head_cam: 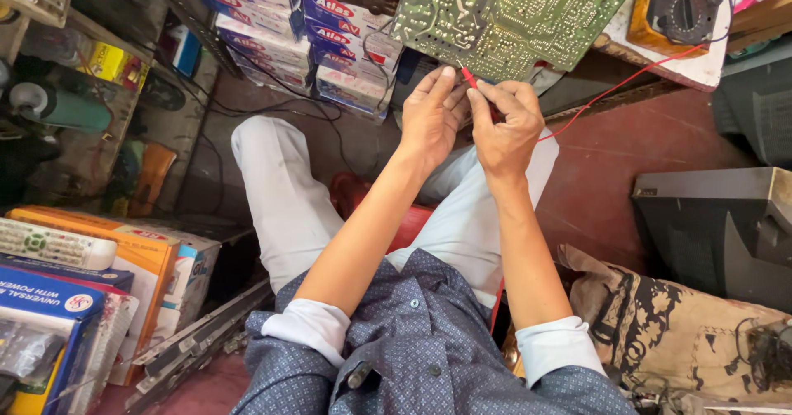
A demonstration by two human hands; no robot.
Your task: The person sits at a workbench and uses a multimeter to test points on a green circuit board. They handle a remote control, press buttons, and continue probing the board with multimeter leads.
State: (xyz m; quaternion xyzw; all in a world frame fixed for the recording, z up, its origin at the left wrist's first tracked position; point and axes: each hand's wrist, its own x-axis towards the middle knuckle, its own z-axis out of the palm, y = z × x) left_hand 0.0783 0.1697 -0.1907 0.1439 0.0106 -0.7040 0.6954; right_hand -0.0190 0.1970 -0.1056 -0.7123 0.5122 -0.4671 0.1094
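hands: left [431,116], right [505,126] | red probe [472,81] pinched | circuit board [511,15] touched

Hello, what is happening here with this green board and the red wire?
A seated person holds both hands up to the lower edge of a green circuit board. The right hand pinches a red test probe against the board, and its red lead runs to a yellow multimeter on the bench. The left hand rests beside the probe tip, fingers steadying it. Stacked boxes stand behind.
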